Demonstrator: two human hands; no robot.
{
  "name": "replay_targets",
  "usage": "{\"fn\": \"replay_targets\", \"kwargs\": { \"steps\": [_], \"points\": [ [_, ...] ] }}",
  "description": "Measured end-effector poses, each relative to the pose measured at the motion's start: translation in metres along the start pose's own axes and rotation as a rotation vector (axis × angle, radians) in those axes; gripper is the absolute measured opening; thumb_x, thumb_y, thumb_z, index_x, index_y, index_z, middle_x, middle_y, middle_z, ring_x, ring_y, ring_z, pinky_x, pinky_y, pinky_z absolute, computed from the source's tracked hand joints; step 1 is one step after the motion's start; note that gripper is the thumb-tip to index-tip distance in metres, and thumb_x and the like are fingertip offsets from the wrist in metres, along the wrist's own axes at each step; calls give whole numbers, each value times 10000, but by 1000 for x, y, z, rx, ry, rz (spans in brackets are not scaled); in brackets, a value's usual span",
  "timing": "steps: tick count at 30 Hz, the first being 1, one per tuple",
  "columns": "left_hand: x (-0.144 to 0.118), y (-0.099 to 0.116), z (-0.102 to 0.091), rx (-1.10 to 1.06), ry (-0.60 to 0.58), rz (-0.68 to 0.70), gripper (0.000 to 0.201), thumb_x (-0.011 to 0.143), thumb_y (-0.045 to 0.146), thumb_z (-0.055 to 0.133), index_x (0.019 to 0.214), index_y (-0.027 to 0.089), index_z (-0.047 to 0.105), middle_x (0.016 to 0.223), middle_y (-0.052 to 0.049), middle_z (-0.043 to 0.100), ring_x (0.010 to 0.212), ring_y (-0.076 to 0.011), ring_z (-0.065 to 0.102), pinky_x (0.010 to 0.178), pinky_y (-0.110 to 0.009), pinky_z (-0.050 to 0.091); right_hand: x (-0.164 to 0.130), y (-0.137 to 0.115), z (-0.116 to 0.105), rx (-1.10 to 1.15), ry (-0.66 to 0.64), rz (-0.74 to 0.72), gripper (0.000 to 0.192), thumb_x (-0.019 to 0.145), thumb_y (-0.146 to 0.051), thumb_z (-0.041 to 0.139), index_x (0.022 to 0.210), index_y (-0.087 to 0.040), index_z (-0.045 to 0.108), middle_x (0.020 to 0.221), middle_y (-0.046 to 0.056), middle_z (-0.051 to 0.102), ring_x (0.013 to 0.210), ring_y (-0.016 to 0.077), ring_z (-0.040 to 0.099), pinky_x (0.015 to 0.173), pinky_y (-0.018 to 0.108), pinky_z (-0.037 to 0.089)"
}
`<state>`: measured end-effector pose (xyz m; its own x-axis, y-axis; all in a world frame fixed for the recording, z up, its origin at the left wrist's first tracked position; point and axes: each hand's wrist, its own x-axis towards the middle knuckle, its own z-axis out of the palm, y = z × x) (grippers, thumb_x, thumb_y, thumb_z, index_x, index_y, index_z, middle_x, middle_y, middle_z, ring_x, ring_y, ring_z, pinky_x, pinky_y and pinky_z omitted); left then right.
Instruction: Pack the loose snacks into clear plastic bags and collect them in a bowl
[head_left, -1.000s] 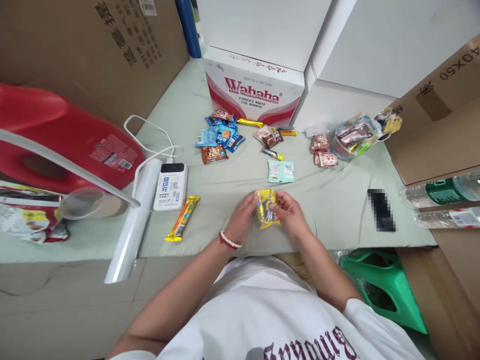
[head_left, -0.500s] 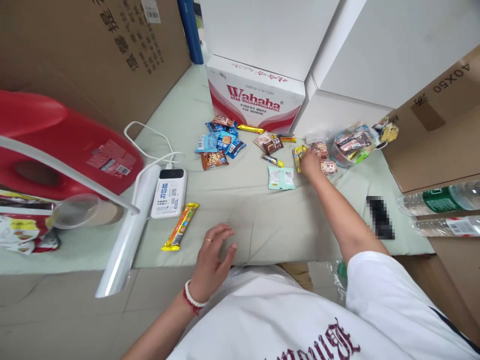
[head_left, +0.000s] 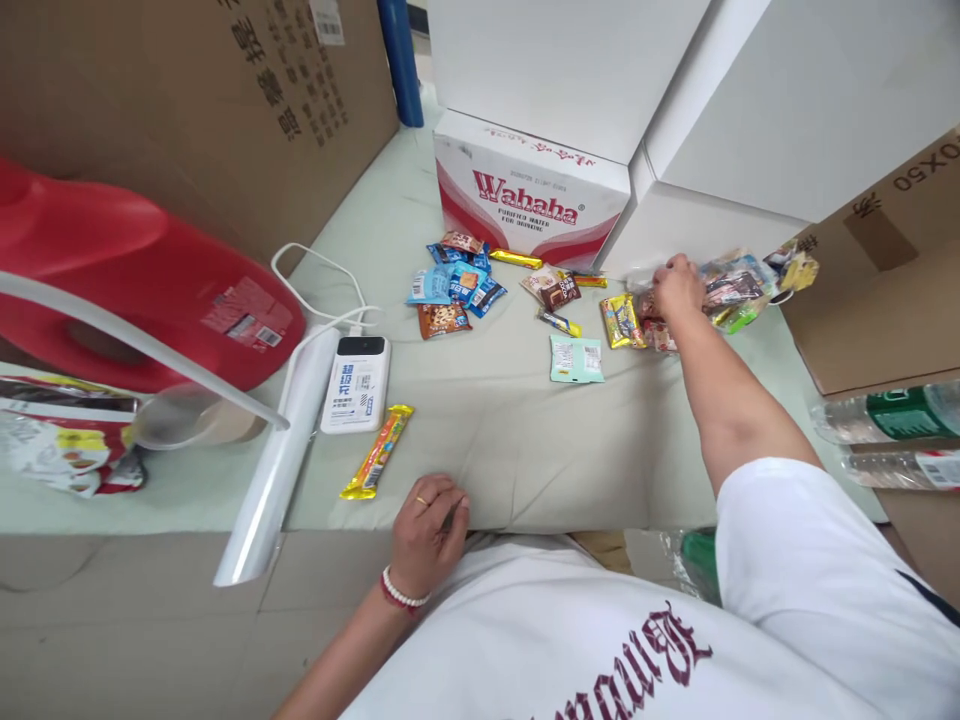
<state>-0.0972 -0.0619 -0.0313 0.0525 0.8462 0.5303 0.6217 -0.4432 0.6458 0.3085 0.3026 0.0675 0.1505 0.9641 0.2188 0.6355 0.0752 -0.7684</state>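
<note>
Item: clear tub of snack packets [head_left: 731, 290], far right of the cloth-covered desk [head_left: 517, 450], just beside the cardboard box [head_left: 885, 270].

Right hand [head_left: 677, 285]: laid at the tub's near rim, fingers curled over packets; grip state cannot be told.

Left hand [head_left: 427, 530]: released, resting flat on the desk edge.

Handling note: one packet is best pinched singly, the tub kept from tipping, and the yellow packet [head_left: 621, 320] alongside left undisturbed.

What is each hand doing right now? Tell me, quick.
Left hand: empty, fingers loosely curled, resting on the table edge.
Right hand: reaching into the snack pile; grip cannot be told.
</note>
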Motion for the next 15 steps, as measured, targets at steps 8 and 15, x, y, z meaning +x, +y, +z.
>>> {"fn": "replay_targets", "kwargs": {
  "steps": [8,15],
  "points": [
    [4,2,-9,-214,-13,-206,136,957,127,582,906,201,684,910,-57,668,921,-183,653,816,-313,541,-80,-35,-8,446,166,190,296,749,-389,817,792,-229,571,727,-38,543,541,87,333,456,217,270],
    [64,35,15,-532,-120,-546,302,991,457,583,900,192,696,862,-42,637,747,-141,599,669,-268,483,-248,-64,7,859,-165,523,390,715,-431,862,907,-242,579,603,-107,405,422,40,189,343,141,176]
  ]
}}
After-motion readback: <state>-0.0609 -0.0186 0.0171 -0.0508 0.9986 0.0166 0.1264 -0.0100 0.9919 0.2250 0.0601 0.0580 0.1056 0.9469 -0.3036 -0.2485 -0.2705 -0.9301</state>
